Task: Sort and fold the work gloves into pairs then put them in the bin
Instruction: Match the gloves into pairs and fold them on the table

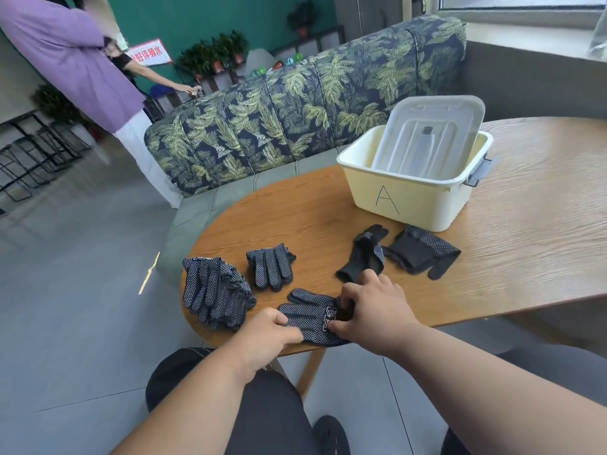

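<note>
A dark dotted work glove [308, 315] lies flat at the table's front edge. My left hand [267, 333] pinches its finger end, and my right hand [374, 307] grips its cuff end. A pile of several dotted gloves [213, 290] rests to the left. One small stacked glove set [271, 266] lies behind it. Two more dark gloves, one [363, 254] just beyond my right hand and another [422, 252] further right, sit in front of the bin. The cream bin [407, 198] marked "A" stands at the back with its lid [430, 133] leaning inside.
The wooden table [525, 241] extends to the right. A leaf-patterned sofa [295, 106] stands behind it. A person in a purple top [72, 60] stands at the far left near black racks. My knees are under the table's front edge.
</note>
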Motion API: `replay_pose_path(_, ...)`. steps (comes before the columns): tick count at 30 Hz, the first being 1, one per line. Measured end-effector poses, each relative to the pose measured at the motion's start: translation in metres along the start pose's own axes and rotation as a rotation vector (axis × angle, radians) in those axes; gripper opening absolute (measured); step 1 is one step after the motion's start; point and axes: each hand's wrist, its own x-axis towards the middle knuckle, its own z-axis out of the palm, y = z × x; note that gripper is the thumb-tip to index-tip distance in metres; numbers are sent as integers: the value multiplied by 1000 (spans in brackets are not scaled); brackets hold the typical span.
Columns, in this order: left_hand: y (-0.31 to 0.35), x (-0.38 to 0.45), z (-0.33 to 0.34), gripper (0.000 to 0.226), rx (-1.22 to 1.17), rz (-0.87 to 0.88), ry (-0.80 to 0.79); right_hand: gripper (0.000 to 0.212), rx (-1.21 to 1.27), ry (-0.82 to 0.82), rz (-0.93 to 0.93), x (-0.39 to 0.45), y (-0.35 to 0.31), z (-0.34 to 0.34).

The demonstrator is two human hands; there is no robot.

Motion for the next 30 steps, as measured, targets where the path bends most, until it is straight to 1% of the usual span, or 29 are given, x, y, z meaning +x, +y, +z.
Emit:
replay_pose_path(3, 2, -1, -4, 67, -27, 35, -152, 52, 0, -3, 2, 0, 0, 0)
replay_pose_path(5, 3, 0, -4, 68, 45, 104, -206, 51, -2, -9, 4, 0, 0, 1)
replay_pose_path(7, 5, -2, -3, 62, 157, 172, -195, 51, -5, -14, 7, 0, 1, 1)
replay_pose_path(9, 7, -4, -1, 54, 207, 216, -171, 52, -12, -16, 9, -1, 1, 0)
replay_pose_path(12, 1, 0, -1, 38, 202, 266, -120, 51, -25, -12, 6, 0, 0, 0)
replay_pose_path(16, -3, 5, -1, 17, 122, 296, -89, 52, -21, -15, 14, -1, 0, 0)
replay_pose_path(21, -1, 8, 1, 13, 94, 342, -71, 62, -45, -5, 46, -5, -7, 1)
replay_pose_path(28, -2, 15, 3, 7, 75, 333, -76, 73, -123, 20, 80, -10, -15, 8)
replay_pose_path(30, -3, 15, 2, 9, 55, 328, -71, 77, -123, 28, 90, -10, -16, 9)
